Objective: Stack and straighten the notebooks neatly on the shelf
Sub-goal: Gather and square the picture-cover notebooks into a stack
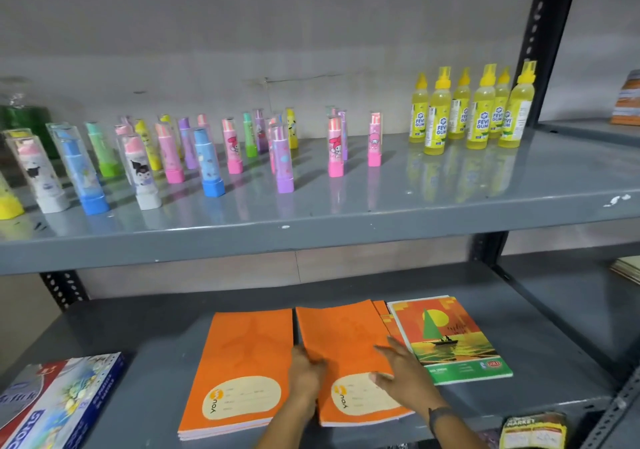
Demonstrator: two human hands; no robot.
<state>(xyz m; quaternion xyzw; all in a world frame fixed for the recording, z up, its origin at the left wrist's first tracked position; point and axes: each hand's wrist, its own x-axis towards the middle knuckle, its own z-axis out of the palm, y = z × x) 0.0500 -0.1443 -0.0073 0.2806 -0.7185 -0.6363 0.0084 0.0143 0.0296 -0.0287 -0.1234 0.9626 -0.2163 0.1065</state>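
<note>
Two stacks of orange notebooks lie side by side on the lower grey shelf (156, 355). The left orange stack (242, 355) lies untouched. My left hand (306, 376) grips the left edge of the right orange stack (341, 337). My right hand (403, 372) rests flat on that stack's right side, fingers spread. Further orange notebooks (382, 313) stick out from under it, skewed. Beside them to the right lies a notebook with a sailboat cover (450, 334), slightly turned.
The upper shelf (381, 220) carries several colourful character tubes (211, 161) and yellow gum bottles (481, 112). A blue and white box (52, 403) lies at the lower left. A yellow packet (533, 431) sits at the bottom right. Black slotted uprights (550, 32) frame the shelf.
</note>
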